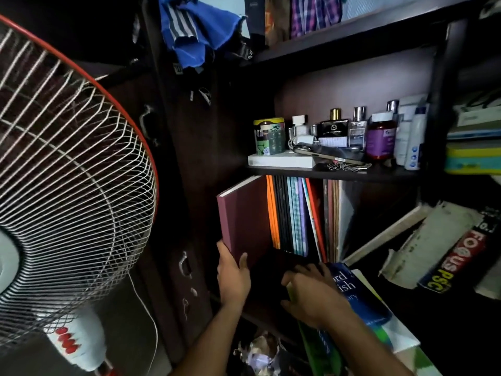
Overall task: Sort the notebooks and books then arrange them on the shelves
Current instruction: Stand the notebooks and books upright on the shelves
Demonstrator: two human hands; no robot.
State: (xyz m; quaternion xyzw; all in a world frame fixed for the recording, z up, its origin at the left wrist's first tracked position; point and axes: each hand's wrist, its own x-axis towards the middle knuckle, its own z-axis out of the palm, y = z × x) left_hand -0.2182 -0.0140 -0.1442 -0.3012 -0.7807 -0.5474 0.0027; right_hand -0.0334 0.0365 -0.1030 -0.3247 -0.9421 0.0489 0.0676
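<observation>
A maroon notebook (244,221) stands tilted at the left end of the lower shelf (271,270), and my left hand (233,278) grips its bottom corner. To its right stands a row of upright notebooks (292,218) in orange, black, teal and red. My right hand (311,291) rests on a stack of books at the lower right, with fingers curled over a blue dictionary (357,291). Green and white books lie under the dictionary.
A large pedestal fan (67,180) fills the left. The upper shelf (339,172) holds perfume bottles, a tin, a white box and a phone. Worn books, one reading FOCUS PSC (455,259), lean at the right. Blue cloth (195,31) hangs above.
</observation>
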